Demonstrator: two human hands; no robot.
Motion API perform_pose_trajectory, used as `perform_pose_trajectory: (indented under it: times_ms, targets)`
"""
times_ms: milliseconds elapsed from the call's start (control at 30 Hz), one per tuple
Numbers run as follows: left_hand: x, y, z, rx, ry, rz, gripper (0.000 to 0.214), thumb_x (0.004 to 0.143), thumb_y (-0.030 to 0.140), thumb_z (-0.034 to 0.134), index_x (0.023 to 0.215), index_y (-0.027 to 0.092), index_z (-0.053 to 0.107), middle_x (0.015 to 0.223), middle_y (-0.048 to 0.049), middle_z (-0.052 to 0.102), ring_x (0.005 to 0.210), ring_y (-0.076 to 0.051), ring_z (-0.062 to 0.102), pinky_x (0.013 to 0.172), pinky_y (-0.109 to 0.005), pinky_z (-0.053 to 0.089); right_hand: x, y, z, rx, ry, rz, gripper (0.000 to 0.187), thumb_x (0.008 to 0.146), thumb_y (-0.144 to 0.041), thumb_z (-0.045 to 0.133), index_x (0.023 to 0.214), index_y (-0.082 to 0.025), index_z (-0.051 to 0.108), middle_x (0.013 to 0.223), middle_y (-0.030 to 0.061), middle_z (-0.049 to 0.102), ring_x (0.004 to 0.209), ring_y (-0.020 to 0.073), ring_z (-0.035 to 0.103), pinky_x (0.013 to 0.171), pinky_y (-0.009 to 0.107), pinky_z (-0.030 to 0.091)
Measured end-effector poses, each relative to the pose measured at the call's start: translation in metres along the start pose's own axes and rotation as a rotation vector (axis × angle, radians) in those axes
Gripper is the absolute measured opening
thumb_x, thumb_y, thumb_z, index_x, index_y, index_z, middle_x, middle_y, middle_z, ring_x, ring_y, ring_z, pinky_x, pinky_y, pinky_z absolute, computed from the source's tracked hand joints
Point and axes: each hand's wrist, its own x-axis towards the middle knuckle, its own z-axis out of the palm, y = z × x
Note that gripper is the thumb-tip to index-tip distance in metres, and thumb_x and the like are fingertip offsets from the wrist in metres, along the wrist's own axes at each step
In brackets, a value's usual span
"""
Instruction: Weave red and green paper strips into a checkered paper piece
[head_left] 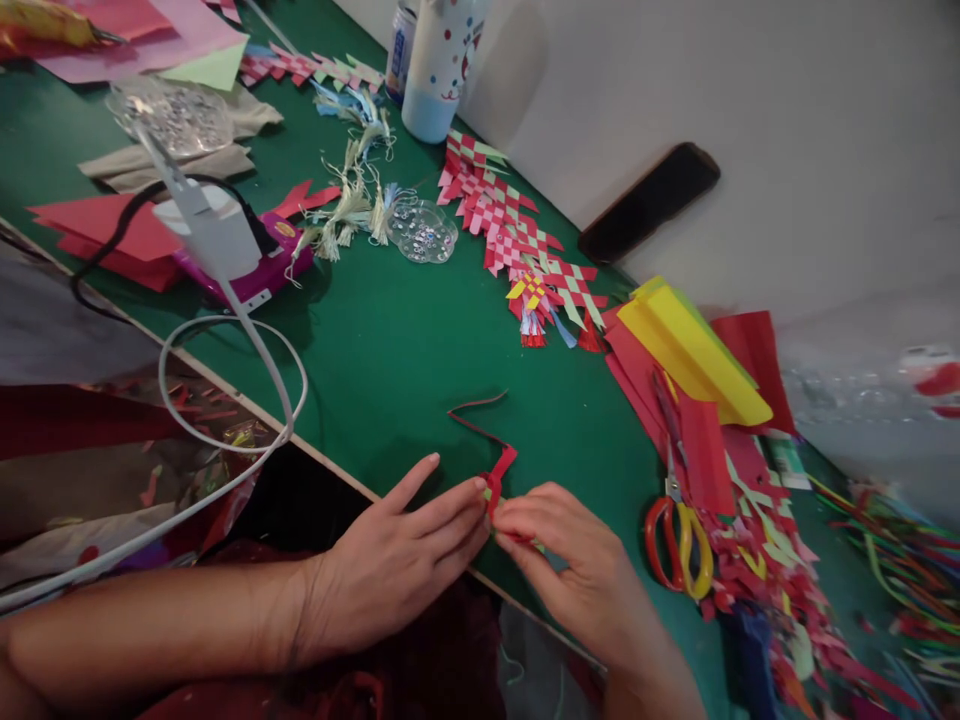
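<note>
At the near edge of the table is a small piece of folded red paper strips (493, 487) with a bit of green in it. My left hand (405, 550) has its fingertips against the piece's left side; one finger is spread away, and the thumb is hidden. My right hand (574, 570) pinches the lower right end of the piece between thumb and fingers. From the top of the piece, a thin dark red strip (478, 425) runs loose across the green tabletop.
Red-and-yellow-handled scissors (679, 540) lie right, beside paper scraps (780, 560) and yellow paper (690, 350). Woven paper pieces (510, 220) line the wall edge near a white bottle (439, 70) and a phone (651, 202). A white cable (255, 290) loops over the left edge.
</note>
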Motion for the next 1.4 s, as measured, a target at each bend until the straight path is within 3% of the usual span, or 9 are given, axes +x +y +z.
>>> perform_pose_trajectory:
  times_ms: [300,433,533,933,1200,1300,1400]
  targets:
    - [0.001,-0.001,0.000,-0.034,-0.019,0.016,0.034,0.100,0.027,0.045,0.131,0.021,0.055,0.145,-0.0033,0.050,0.147,-0.021,0.021,0.119,-0.057,-0.011,0.006,-0.001,0.004,0.088,-0.030,-0.005,0.010,0.091,-0.025,0.061,0.096,-0.024,0.069,0.086,0.0003,0.073,0.082,0.0149,0.065,0.076,0.027,0.052]
    - [0.001,-0.002,0.000,-0.043,-0.012,0.011,0.032,0.099,0.024,0.045,0.129,0.021,0.057,0.137,-0.0021,0.056,0.145,-0.020,0.028,0.121,-0.054,-0.009,0.013,0.006,-0.002,0.221,-0.069,0.081,0.026,0.097,-0.040,0.049,0.097,-0.023,0.070,0.087,0.0020,0.072,0.081,0.0147,0.066,0.073,0.025,0.051]
    - [0.001,-0.002,0.000,-0.031,-0.012,0.011,0.033,0.098,0.025,0.046,0.130,0.021,0.056,0.134,-0.0024,0.057,0.146,-0.021,0.025,0.121,-0.054,-0.008,0.016,0.010,-0.004,0.285,-0.091,0.159,0.034,0.101,-0.039,0.040,0.092,-0.022,0.068,0.085,0.0018,0.071,0.078,0.0135,0.065,0.070,0.024,0.048]
    - [-0.002,-0.002,0.001,-0.020,-0.016,0.016,0.029,0.099,0.026,0.046,0.124,0.024,0.060,0.135,0.0002,0.057,0.148,-0.022,0.017,0.120,-0.058,-0.012,0.010,0.013,0.005,0.434,0.024,0.200,0.026,0.099,-0.034,0.043,0.087,-0.023,0.064,0.089,0.0017,0.068,0.087,0.0148,0.064,0.079,0.025,0.049]
    - [0.000,-0.002,-0.003,0.010,-0.051,0.009,0.040,0.100,0.023,0.041,0.139,0.019,0.047,0.139,-0.0045,0.054,0.147,-0.020,0.022,0.121,-0.054,-0.009,0.007,0.014,0.003,0.343,0.055,0.205,0.025,0.099,-0.032,0.045,0.092,-0.022,0.067,0.090,0.0029,0.071,0.083,0.0152,0.067,0.076,0.026,0.052]
    - [0.001,-0.002,-0.004,0.014,-0.054,0.020,0.040,0.100,0.022,0.040,0.139,0.019,0.047,0.139,-0.0055,0.054,0.147,-0.020,0.023,0.121,-0.054,-0.009,0.012,0.020,0.003,0.133,0.214,0.196,0.019,0.096,-0.032,0.050,0.091,-0.023,0.066,0.087,0.0025,0.070,0.080,0.0163,0.066,0.075,0.029,0.052]
    - [0.001,-0.002,-0.005,0.010,-0.070,0.020,0.040,0.100,0.021,0.038,0.139,0.019,0.048,0.142,-0.0047,0.052,0.146,-0.020,0.025,0.120,-0.054,-0.011,0.024,0.029,0.005,-0.184,0.356,0.072,0.012,0.092,-0.028,0.058,0.098,-0.022,0.067,0.094,0.0045,0.071,0.091,0.0199,0.063,0.085,0.036,0.050]
